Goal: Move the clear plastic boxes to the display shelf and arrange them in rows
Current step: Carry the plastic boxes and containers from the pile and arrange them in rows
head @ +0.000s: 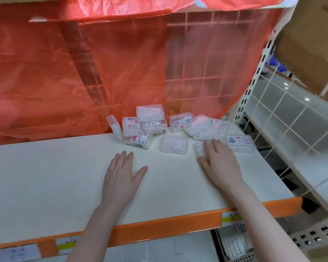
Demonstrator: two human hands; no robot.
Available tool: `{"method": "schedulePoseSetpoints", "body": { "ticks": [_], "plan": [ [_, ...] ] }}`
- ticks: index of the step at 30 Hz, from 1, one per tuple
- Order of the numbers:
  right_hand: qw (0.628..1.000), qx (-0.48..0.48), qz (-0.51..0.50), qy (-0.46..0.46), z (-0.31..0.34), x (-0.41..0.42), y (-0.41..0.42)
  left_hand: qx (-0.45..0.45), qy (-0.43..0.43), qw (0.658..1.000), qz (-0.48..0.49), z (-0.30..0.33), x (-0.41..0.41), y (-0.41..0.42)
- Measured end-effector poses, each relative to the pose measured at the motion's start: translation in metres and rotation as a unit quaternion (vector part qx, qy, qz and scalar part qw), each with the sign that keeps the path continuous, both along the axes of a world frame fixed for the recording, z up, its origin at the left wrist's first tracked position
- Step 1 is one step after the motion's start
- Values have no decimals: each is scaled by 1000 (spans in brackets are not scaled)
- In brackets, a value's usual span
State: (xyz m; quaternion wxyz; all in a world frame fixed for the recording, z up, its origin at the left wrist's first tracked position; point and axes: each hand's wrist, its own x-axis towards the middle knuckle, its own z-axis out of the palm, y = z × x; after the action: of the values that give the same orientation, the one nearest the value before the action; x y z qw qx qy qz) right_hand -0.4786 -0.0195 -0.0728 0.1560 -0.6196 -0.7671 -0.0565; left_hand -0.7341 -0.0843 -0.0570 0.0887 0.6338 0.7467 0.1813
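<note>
Left hand (pixel 122 174) is lying flat on the white display shelf (pixel 55 186), fingers straight, thumb spread, holding nothing. Right hand (pixel 219 161) is reaching forward with straight fingers, resting over a small clear packet (pixel 199 151); contact is blurred. Clear plastic boxes (pixel 153 122) are sitting in a loose heap at the back of the shelf, some stacked, one standing on edge at the left. One flat box (pixel 174 146) is lying apart between the hands. A labelled box (pixel 240 143) is lying just beside the right fingertips. Red plastic sheet (pixel 83 72) is hanging behind, over a wire grid (pixel 203 59). Orange shelf edge (pixel 159 227) is carrying price tags.
</note>
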Motion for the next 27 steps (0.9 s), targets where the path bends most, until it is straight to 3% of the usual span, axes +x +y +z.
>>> {"method": "schedulePoseSetpoints", "body": {
  "ticks": [8,16,27],
  "plan": [
    [1000,-6,-3,-6,3,1,-31,1,-6,999,-50,-4,13,3],
    [995,-90,40,18,23,14,-32,9,22,986,-163,13,37,29],
    [991,-123,-45,34,28,19,-53,-38,107,953,-280,19,66,80]
  ]
}}
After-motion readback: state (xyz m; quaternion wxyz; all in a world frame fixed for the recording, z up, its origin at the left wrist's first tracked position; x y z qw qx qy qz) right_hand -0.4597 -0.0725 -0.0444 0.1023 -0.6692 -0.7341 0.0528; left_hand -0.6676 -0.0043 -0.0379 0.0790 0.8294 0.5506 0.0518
